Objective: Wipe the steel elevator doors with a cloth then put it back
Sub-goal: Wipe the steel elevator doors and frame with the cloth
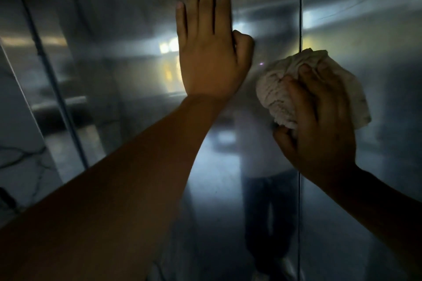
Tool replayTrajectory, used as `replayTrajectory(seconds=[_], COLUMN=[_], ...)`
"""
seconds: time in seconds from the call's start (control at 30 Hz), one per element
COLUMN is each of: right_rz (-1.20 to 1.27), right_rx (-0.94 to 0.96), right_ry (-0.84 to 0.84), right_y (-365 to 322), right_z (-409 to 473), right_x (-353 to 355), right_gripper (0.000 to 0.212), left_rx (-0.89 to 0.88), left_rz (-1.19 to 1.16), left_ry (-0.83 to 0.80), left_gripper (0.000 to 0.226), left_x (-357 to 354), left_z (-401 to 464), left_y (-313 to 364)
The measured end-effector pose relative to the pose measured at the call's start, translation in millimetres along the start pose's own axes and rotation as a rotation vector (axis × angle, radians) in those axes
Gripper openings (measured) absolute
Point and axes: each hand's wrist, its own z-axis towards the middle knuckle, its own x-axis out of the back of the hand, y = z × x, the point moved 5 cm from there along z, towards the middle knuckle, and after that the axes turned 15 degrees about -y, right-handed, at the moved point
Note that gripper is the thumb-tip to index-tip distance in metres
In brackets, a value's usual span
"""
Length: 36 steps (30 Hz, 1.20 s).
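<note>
The left hand lies flat against the steel, in the upper middle of the frame. Its four fingers are straight, held close together and pointing up, with the thumb folded in along the right edge of the palm. It holds nothing; the palm side is pressed to the metal, and the bare forearm runs down from it to the lower left corner of the frame.

The right hand sits lower, at the right of centre. Its fingers are curled over a bunched cloth, with the thumb tucked under the cloth's lower edge, so the hand is grasping the cloth and pushing it against the door surface. The cloth is pale, off-white and rumpled, with a ribbed, towel-like weave on its left side and a flatter flap sticking out past the fingers to the right. The two hands are near each other but apart, the left one higher.

The cloth rests right on the vertical seam where the two elevator doors meet, covering part of it. The left door fills most of the frame and carries the flat hand; the right door takes the right-hand strip. Both are brushed steel, dim and hazy, showing blurred bright patches near the middle and a vague reflection of the person's light top and dark trousers below the hands. At the far left edge a door frame slants across the view.
</note>
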Motion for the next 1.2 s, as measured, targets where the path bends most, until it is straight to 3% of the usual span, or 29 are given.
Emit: replayTrajectory(seconds=[0.27,0.8,1.2], right_rz=[0.032,0.089,0.173], right_rx=[0.01,-0.013,-0.026], right_ry=[-0.022,-0.05,-0.051], right_y=[-4.6,-10.3,-20.1], right_z=[-10.6,-53.9,-122.8], right_x=[-0.2,-11.9,-33.1], right_gripper=[0.076,0.068,0.046], left_rx=[0.003,0.015,0.052], left_rz=[-0.007,-0.024,0.009], left_ry=[-0.004,0.012,-0.086], left_gripper=[0.064,0.061,0.068], left_x=[-0.3,-3.8,-30.1], left_z=[-4.9,-27.8,-113.7], left_y=[3.9,12.1,34.6])
